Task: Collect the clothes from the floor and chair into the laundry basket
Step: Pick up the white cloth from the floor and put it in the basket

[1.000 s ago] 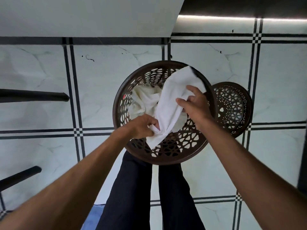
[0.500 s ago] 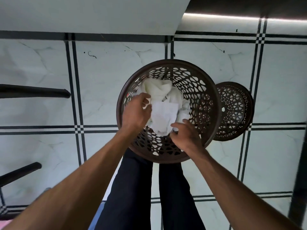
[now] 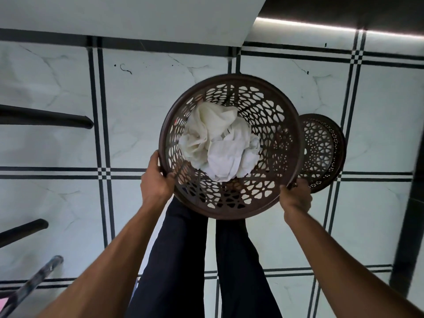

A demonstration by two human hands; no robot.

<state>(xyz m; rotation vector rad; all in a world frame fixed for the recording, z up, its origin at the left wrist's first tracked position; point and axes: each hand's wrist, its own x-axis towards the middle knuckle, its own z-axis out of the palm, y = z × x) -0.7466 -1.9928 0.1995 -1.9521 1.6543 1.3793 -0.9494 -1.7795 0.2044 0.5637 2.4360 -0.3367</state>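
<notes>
counts: 1 brown laundry basket [image 3: 284, 125], 1 matching lid [image 3: 325, 152] beside it, 2 crumpled pale cloths [image 3: 220, 145] inside as far as i can tell, 2 hands: left hand [image 3: 156, 180], right hand [image 3: 296, 196]. 2 dark chair legs [image 3: 43, 117] left.

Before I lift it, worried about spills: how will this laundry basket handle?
Probably light: the laundry basket has openwork walls and holds only crumpled white clothes. Likely stiff, with left hand and right hand gripping opposite rims.

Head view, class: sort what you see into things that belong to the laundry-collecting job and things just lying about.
Job: laundry basket, white clothes inside it, left hand and right hand gripping its rim.
Lying about: basket lid, black chair legs.
</notes>
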